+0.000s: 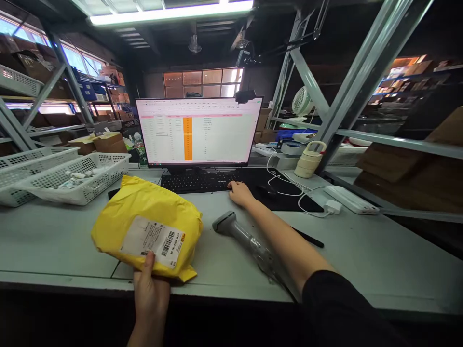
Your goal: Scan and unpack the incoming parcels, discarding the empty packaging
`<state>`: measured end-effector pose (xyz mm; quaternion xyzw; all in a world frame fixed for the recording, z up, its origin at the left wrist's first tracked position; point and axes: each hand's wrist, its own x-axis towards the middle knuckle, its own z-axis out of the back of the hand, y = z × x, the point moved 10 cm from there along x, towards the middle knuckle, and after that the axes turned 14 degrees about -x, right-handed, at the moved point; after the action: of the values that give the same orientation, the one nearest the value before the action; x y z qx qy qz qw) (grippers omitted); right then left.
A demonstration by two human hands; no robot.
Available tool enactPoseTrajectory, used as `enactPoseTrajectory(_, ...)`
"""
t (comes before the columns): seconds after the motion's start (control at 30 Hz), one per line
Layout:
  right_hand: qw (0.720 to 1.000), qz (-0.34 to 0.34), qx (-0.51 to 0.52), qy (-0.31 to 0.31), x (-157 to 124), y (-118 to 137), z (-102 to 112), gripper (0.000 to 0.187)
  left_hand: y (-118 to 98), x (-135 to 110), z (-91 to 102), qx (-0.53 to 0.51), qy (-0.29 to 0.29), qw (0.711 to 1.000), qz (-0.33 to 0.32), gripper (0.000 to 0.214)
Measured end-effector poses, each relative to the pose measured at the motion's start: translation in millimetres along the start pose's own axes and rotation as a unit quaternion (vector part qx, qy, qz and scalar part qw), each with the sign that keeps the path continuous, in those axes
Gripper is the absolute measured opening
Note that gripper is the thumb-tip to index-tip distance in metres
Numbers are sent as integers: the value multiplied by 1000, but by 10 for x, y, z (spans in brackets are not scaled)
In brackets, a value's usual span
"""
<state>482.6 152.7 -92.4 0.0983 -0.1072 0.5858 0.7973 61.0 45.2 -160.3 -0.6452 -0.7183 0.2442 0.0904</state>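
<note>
The yellow parcel (152,212) is on our side of the keyboard (197,182), off toward its left end, tilted with the printed label (155,239) facing up at us. Our left grip (150,291) is clamped on its lower edge: the thumb presses over the label's lower margin, and the other fingers are hidden beneath. We cannot tell whether the parcel's underside touches the bench (217,270). Our right grip (241,193) is at the keyboard's right end, fingers slightly bent and loosely apart over the keys, clamped on nothing we can see.

We judge the one-sided hold to be the weak point. The wrapping looks loose and creased, so if the contents shifted, the parcel could sag or twist out from under our thumb. Our thumb also lies close to a small printed code on the label and could cover part of it. The scanner (248,243), lying on our side of the keyboard toward its right end, is just beside our right forearm (282,233); a careless elbow could knock it or snag its cable. A stray fingertip might press an unintended key and alter the table on the monitor (222,137) behind the keyboard.
</note>
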Motion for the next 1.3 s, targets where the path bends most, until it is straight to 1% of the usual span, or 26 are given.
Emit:
enactPoseTrajectory(0.07, 1000, -4, -12, -7, 26, -15, 1, 35, 39, 28, 16, 2, -3, 1000, 13, 41)
enactPoseTrajectory(0.13, 1000, -2, -21, -15, 47, 7, 2, 38, 61, 59, 12, 5, 4, 1000, 13, 42)
enactPoseTrajectory(0.27, 999, 21, -32, -22, 116, 168, 17, 42, 107, 97, 34, 5, 5, 1000, 15, 43)
enactPoseTrajectory(0.3, 999, 25, -32, -26, 135, 208, 50, 41, 113, 101, 46, 6, 4, 1000, 14, 43)
enactPoseTrajectory(0.37, 998, 24, -30, -46, 151, 238, 182, 40, 116, 104, 69, 10, 8, 1000, 12, 43)
enactPoseTrajectory(0.43, 997, 19, -23, -72, 95, 180, 363, 44, 120, 104, 99, 15, 10, 1000, 12, 41)
enactPoseTrajectory(0.47, 996, 19, -20, -79, 26, 110, 443, 46, 127, 104, 118, 15, 7, 1000, 16, 40)
enactPoseTrajectory(0.53, 996, 33, -9, -78, -210, -104, 534, 51, 143, 100, 150, 8, -1, 1000, 24, 41)
enactPoseTrajectory(0.6, 996, 66, 10, -60, -575, -396, 515, 57, 162, 85, 146, -4, 0, 1000, 30, 50)
enactPoseTrajectory(0.63, 997, 66, 11, -47, -789, -594, 468, 60, 168, 73, 133, -9, 5, 1000, 27, 55)
enactPoseTrajectory(0.7, 999, 23, -15, -21, -1236, -1054, 328, 66, 161, 41, 106, -7, 18, 1000, 4, 66)
enactPoseTrajectory(0.77, 999, -36, -35, -14, -1654, -1426, 214, 64, 136, 3, 74, 29, 38, 998, -36, 70)
enactPoseTrajectory(0.8, 997, -68, -36, -18, -1828, -1549, 183, 58, 122, -12, 48, 60, 53, 995, -56, 70)
enactPoseTrajectory(0.83, 995, -93, -37, -27, -1970, -1614, 181, 52, 94, -24, 15, 94, 70, 990, -78, 68)
enactPoseTrajectory(0.87, 992, -111, -38, -38, -2076, -1625, 205, 47, 43, -35, -32, 130, 94, 981, -105, 65)
enactPoseTrajectory(0.9, 991, -120, -41, -47, -2145, -1583, 254, 42, -28, -45, -90, 162, 123, 970, -134, 59)
enactPoseTrajectory(0.97, 990, -112, -51, -63, -2189, -1390, 415, 39, -233, -65, -182, 202, 168, 946, -188, 44)
enactPoseTrajectory(1.03, 992, -98, -46, -71, -2155, -1161, 615, 38, -426, -99, -278, 255, 219, 918, -208, 31)
enactPoseTrajectory(1.07, 991, -100, -34, -77, -2130, -1064, 719, 38, -473, -142, -352, 306, 261, 894, -200, 29)
enactPoseTrajectory(1.1, 990, -111, -8, -85, -2108, -985, 820, 36, -495, -216, -430, 361, 309, 860, -185, 31)
enactPoseTrajectory(1.13, 987, -132, 35, -91, -2094, -921, 899, 34, -496, -324, -509, 415, 364, 817, -168, 39)
enactPoseTrajectory(1.17, 980, -149, 99, -84, -2082, -841, 934, 34, -493, -453, -578, 460, 417, 769, -151, 48)
enactPoseTrajectory(1.2, 968, -161, 177, -73, -2076, -736, 944, 35, -511, -576, -638, 488, 458, 730, -139, 56)
enactPoseTrajectory(1.23, 951, -161, 256, -61, -2073, -590, 946, 37, -541, -679, -702, 505, 488, 700, -129, 59)
enactPoseTrajectory(1.27, 932, -151, 325, -43, -2072, -403, 944, 40, -572, -746, -775, 516, 510, 677, -121, 57)
enactPoseTrajectory(1.3, 915, -132, 380, -25, -2076, -189, 952, 43, -600, -768, -861, 525, 523, 661, -118, 52)
